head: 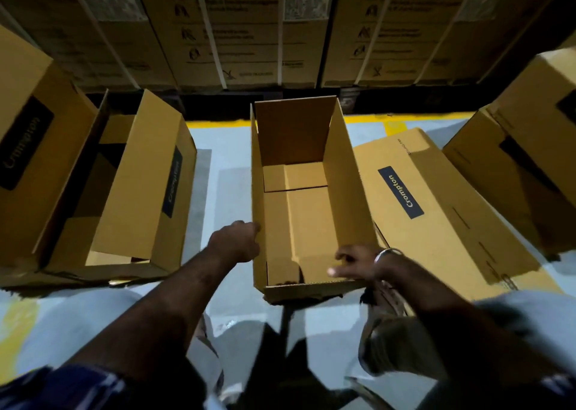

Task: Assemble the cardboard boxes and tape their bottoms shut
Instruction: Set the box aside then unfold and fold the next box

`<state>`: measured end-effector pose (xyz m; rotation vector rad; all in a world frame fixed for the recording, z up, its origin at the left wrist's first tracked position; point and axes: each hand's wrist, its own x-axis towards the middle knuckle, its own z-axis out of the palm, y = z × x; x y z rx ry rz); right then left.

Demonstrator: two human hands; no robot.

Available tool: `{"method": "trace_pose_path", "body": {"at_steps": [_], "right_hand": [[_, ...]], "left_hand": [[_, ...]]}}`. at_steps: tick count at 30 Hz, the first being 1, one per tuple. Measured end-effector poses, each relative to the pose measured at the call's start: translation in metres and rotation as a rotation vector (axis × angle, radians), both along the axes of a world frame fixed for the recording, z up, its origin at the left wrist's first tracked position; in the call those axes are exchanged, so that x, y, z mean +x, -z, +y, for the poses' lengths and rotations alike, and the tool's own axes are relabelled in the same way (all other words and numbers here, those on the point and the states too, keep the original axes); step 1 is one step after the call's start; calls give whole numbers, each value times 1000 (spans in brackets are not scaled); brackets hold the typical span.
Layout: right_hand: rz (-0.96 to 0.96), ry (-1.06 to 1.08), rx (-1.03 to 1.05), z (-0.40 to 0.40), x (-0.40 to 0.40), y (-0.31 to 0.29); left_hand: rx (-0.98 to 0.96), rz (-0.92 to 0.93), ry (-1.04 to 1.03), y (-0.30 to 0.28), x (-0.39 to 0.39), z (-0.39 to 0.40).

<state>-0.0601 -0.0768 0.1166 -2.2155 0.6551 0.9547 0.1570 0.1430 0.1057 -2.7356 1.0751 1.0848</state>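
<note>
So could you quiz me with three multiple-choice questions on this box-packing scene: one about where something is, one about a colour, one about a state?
1. Where is the left hand?
A. On the left wall of the open box
B. On the flat box
C. On the floor

2. What colour is the line on the floor by the stacked cartons?
A. Red
B. Yellow
C. Green

3. What state is the box to the right of the open one in?
A. Standing upright
B. Crushed
C. Lying on its side

Answers: 1 A, its fingers meet the wall's edge. 2 B, the stripe is plainly yellow. 3 C, its printed side faces up.
</note>
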Motion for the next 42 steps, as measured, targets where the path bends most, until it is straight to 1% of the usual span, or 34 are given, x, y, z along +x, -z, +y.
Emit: {"method": "trace_pose_path", "body": {"at_steps": [2,3,6,8,10,13,15,18,22,24,25,27,29,30,32,35,37,40,42], "right_hand": [[61,-46,-12,-27,-15,4],[65,-41,13,-35,-19,7],[154,-100,59,-46,-25,15],[194,-114,40,-54,-31,21],[155,-60,46,-62,-37,31],[31,137,133,-67,-38,43],[-21,283,195,-68,-34,50],[-96,480,227,-63,-27,60],[-156,812,175,-39,-7,74],[-168,911,48,-27,5,88],[-180,905,-31,-21,10,96],[-184,818,-194,-9,19,115],[-140,659,-394,8,27,116],[-133,591,-460,16,30,114],[-145,510,-473,22,35,122],[-139,456,-446,18,35,132],[-154,470,-407,11,34,132],[-275,533,-325,3,30,127],[-339,539,-288,-1,31,125]], "left_hand": [[-44,10,-67,4,5,2],[-57,14,-89,7,7,3],[-66,3,-94,13,14,15],[-39,-4,-94,21,23,30],[10,-37,-86,30,31,46],[32,-100,-89,34,34,56],[25,-102,-85,30,32,51],[22,-96,-79,24,30,42],[41,-102,-74,14,25,36],[51,-105,-75,11,23,34],[52,-108,-77,11,23,33],[54,-122,-55,10,21,30],[57,-138,-12,8,21,26],[62,-144,4,6,21,25],[81,-143,6,4,23,20],[94,-118,-1,1,27,15],[88,-110,9,0,28,13],[96,-93,5,2,31,16],[106,-82,-5,3,31,17]]}}
